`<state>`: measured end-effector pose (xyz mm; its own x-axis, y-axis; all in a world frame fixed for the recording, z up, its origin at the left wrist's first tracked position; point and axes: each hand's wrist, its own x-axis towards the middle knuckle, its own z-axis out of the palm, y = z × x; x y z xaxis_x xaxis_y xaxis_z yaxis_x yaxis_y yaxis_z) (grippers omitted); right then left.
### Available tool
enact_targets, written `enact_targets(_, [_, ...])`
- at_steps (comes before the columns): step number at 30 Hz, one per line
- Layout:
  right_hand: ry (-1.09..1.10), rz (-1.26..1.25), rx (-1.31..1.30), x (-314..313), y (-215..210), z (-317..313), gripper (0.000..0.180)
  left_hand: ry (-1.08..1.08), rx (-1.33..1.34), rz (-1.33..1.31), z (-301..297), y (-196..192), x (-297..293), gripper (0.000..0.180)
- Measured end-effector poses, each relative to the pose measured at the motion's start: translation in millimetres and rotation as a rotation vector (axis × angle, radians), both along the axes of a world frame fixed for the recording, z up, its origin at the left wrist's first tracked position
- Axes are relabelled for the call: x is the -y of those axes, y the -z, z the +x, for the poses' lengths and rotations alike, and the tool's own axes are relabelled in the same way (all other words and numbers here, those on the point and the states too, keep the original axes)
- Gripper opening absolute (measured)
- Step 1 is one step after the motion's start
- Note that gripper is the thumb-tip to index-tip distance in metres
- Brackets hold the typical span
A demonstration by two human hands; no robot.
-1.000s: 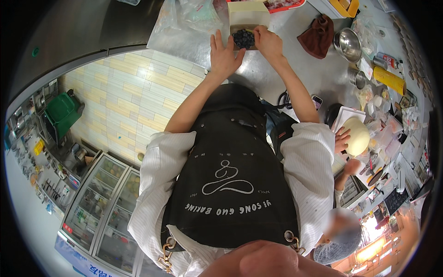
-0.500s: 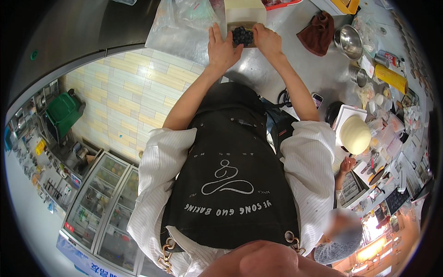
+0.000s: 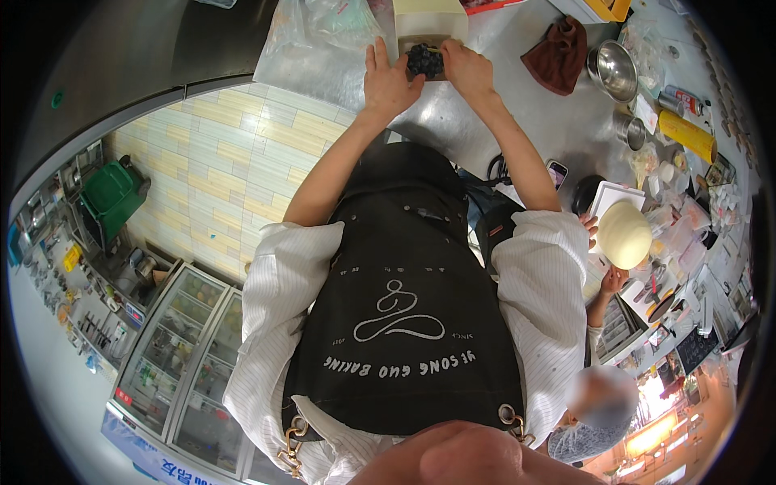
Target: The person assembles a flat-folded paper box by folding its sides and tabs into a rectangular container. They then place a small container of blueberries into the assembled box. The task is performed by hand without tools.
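A small cardboard box with its cream lid raised stands at the far edge of the view on the metal table. Inside it lies a cluster of dark round fruits that look like blueberries. My left hand rests at the box's left side, fingers stretched out and apart, its thumb close to the front of the fruit. At the right side, the fingers of my right hand are curled over the box's edge beside the fruit. Its fingertips are partly hidden.
Clear plastic bags lie left of the box. Rightward are a brown cloth, a steel bowl, a phone and a pale dome-shaped cake. A co-worker's hand is at that cake.
My hands and the box have hardly moved. At the right, the co-worker's hand has moved up to the pale dome, and another hand has appeared at its left side.
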<state>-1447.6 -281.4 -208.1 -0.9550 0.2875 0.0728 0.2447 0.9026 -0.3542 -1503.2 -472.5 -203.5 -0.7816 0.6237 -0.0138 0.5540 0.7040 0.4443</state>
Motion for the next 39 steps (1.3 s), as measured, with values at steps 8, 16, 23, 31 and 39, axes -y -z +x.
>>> enact_targets(8, [0.015, 0.044, -0.017, 1, 1, -3, 0.011, -0.007, 0.060, -0.014, -3, -6, 0, 0.061])
enact_targets(16, [-0.053, 0.035, 0.065, 1, -13, -3, 0.012, 0.036, 0.014, 0.035, -8, 2, 2, 0.065])
enact_targets(23, [-0.073, 0.061, 0.052, 5, -16, -2, 0.016, 0.025, 0.040, 0.041, -11, 6, -1, 0.067])
enact_targets(31, [-0.103, 0.094, 0.040, 8, -21, -10, 0.018, -0.021, -0.009, 0.131, -14, 11, 0, 0.057])
enact_targets(39, [0.045, -0.044, 0.113, 0, -24, -8, 0.015, -0.068, -0.042, 0.291, -20, 12, 2, 0.037])
